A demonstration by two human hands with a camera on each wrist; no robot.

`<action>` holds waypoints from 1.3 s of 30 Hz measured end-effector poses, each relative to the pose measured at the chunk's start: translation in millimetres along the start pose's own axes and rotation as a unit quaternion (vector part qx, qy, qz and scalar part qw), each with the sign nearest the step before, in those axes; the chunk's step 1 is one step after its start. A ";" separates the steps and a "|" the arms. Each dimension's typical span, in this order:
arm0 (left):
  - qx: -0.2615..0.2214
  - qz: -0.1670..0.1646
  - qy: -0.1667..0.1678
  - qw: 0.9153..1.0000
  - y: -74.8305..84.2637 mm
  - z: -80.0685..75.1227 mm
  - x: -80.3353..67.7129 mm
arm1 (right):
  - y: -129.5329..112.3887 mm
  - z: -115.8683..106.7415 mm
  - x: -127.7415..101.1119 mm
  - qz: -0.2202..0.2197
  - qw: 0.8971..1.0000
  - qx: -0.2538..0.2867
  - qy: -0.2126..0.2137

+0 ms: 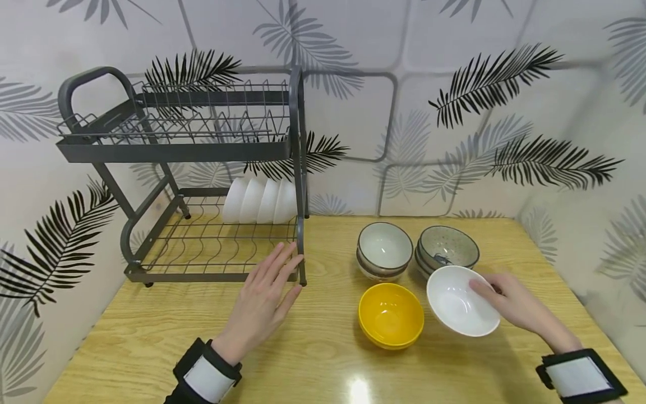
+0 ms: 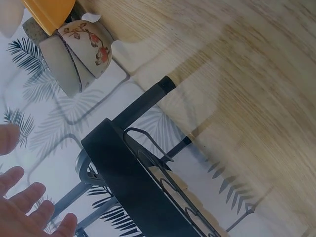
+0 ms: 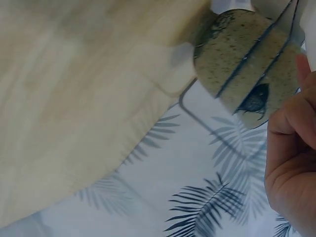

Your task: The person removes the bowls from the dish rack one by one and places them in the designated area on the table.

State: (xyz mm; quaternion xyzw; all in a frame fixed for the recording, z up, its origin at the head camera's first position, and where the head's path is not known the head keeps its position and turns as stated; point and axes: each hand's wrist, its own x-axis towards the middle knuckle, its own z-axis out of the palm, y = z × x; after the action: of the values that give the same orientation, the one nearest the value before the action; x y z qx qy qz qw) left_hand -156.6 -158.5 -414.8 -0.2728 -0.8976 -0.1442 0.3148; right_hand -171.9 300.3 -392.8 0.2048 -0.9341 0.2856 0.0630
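Observation:
My right hand (image 1: 512,303) pinches the rim of a white bowl (image 1: 461,303), thumb inside it, tilted above the table's right part. Just left of that sits a yellow bowl (image 1: 391,315). Behind them stand a stack of pale bowls (image 1: 384,247) with brown rims and a stack of speckled grey bowls (image 1: 449,247). My left hand (image 1: 264,292), fingers extended and holding nothing, is by the front right corner of a dark two-tier dish rack (image 1: 192,277). Several white bowls (image 1: 259,202) stand on edge in its lower tier. Whether the left fingers touch the rack I cannot tell.
The wooden table (image 1: 313,359) meets a leaf-patterned wall (image 1: 343,185) at the back and the right. The rack's upper tier (image 1: 176,151) overhangs the lower one, with a side post (image 1: 298,168) at its right end.

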 end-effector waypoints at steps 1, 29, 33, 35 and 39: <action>0.000 0.001 0.001 1.000 -0.4 0.1 -0.3 | 3.5 0.3 -3.2 0.006 1.000 -0.001 0.000; -0.008 -0.025 -0.008 1.000 -6.4 -1.5 -2.9 | 32.8 40.6 -21.6 0.039 0.999 -0.022 -0.016; -0.007 -0.028 -0.011 1.000 -6.4 -0.6 -3.0 | 35.0 43.2 -21.6 0.046 0.999 -0.020 -0.020; -0.007 -0.029 -0.014 0.999 -6.4 -0.1 -3.2 | 36.0 43.7 -21.4 0.052 0.998 -0.017 -0.026; -0.006 -0.030 -0.016 0.999 -6.2 0.3 -3.5 | 37.5 43.9 -21.1 0.062 0.997 -0.014 -0.036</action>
State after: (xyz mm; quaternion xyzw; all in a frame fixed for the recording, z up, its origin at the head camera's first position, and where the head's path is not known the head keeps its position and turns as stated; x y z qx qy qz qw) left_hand -158.1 -164.8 -417.9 -0.2500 -0.9095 -0.1545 0.2940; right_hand -168.5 311.3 -453.3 0.1553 -0.9507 0.2679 0.0148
